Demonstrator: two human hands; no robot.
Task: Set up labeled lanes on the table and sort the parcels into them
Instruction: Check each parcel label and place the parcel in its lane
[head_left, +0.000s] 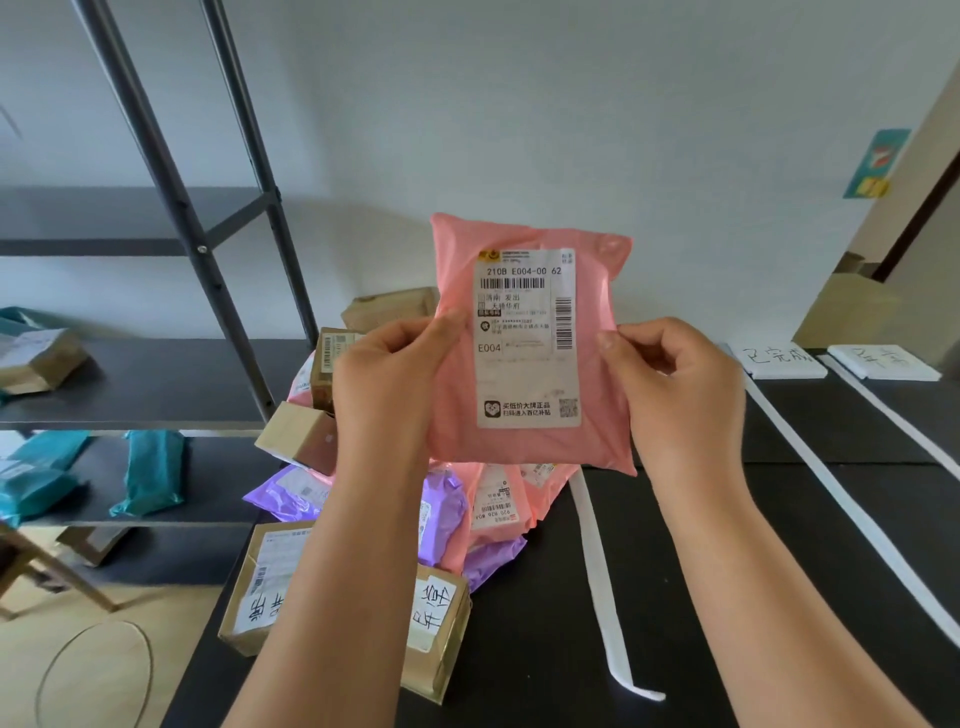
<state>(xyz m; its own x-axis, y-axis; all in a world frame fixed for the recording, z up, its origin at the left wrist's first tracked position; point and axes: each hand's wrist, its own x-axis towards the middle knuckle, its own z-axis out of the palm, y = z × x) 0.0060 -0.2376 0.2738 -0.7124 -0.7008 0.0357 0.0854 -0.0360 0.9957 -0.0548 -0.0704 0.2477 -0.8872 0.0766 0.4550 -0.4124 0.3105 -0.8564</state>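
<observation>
Pink parcel (535, 338) held up mid-frame, label facing cam. L hand (387, 384) pinching its left edge, R hand (675, 395) pinching the right. Other parcels (483, 509) piled lower-center on black table (701, 571). White strips (597, 571) + handwritten cards (779, 358) on right side. Shelf (156, 384) w/ teal bags (150, 478) far left.

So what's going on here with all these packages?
A person is sorting parcels. Their left hand and right hand pinch the side edges of a pink parcel, held up with its label facing them. A pile of other parcels lies on the black table beneath it. To the right, white tape strips mark lanes on the table, with handwritten cards at the far end.
</observation>
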